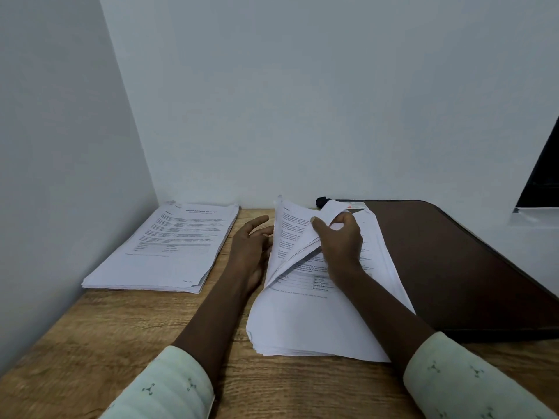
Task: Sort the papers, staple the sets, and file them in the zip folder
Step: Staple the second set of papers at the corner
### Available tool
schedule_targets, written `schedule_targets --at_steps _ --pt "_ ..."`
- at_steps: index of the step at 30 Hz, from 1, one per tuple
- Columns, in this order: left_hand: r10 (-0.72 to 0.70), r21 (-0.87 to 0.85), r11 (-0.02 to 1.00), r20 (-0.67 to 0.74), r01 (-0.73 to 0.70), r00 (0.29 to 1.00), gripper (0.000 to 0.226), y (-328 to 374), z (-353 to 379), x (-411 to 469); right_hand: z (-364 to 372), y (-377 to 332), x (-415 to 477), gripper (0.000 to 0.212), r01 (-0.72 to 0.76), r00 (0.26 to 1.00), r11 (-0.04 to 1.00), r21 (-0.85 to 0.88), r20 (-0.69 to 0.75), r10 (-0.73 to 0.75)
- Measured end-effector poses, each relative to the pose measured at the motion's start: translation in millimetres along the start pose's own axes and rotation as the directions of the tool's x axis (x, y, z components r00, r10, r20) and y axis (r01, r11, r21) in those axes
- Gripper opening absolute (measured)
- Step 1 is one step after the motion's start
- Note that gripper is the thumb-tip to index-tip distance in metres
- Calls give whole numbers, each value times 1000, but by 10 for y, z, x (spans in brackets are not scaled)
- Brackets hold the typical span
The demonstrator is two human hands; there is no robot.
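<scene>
While I sit at the wooden table (121,343), which stands in a corner with pale walls, the brown zip folder (453,267) lies flat on the right side of it, up against the back wall. A big stack of papers (302,325) lies in the middle, right in front of me, and its right edge reaches over the folder's left side. A second stack (169,246) lies on the left near the side wall, well apart from the middle one. It has a printed page on top, too blurry to read.

My right hand (341,243) grips the top sheets (290,231) of the middle stack and bends them up, with my thumb in front and my fingers curled round them. My left hand (251,246) holds nothing. Its fingers are straight, just beside the lifted sheets, and the tips are hidden behind them.

A small black thing (322,201) sits by the wall at the folder's far corner. I cannot tell what it is.
</scene>
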State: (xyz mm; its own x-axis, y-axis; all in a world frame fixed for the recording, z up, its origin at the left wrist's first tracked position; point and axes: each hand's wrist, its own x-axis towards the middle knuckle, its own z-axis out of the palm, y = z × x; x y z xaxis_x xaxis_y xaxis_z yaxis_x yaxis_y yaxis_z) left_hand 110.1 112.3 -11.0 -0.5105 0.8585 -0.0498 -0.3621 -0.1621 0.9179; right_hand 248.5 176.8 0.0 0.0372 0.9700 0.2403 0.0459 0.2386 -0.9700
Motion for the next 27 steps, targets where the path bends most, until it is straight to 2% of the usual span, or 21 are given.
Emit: schedule_targets --at_steps 6,9,10,13,14,17,21,24,27 --pt "-8 2 1000 3 8 1000 29 -8 4 6 -17 -17 -46 53 85 996 993 79 -16 -84" --pt "-6 25 1000 45 5 999 34 -19 8 -7 -25 -36 -85 66 209 978 975 82 -10 -209" --pt "-5 41 999 61 3 998 35 -25 13 -15 -22 -32 -90 62 256 967 965 55 -7 -256" --pt "-7 69 998 75 2 997 37 -33 25 -21 10 25 -83 24 382 923 917 -116 12 -384" --pt "0 73 997 86 -7 996 39 -25 25 -24 20 34 -81 17 390 920 910 -143 23 -391" --pt "26 77 996 204 -42 979 40 -1 37 -48 41 1 -100 18 327 945 932 -156 78 -318" --pt "-31 109 994 426 -17 904 39 -14 95 -104 38 -65 -112 28 198 976 972 -129 113 -184" --pt "-5 134 990 398 -53 917 34 -23 100 -102 50 -31 -58 27 86 992 990 -110 103 -75" --pt "13 151 986 313 -63 950 48 -20 103 -100 69 9 -5 28 23 992 994 -106 127 -9"
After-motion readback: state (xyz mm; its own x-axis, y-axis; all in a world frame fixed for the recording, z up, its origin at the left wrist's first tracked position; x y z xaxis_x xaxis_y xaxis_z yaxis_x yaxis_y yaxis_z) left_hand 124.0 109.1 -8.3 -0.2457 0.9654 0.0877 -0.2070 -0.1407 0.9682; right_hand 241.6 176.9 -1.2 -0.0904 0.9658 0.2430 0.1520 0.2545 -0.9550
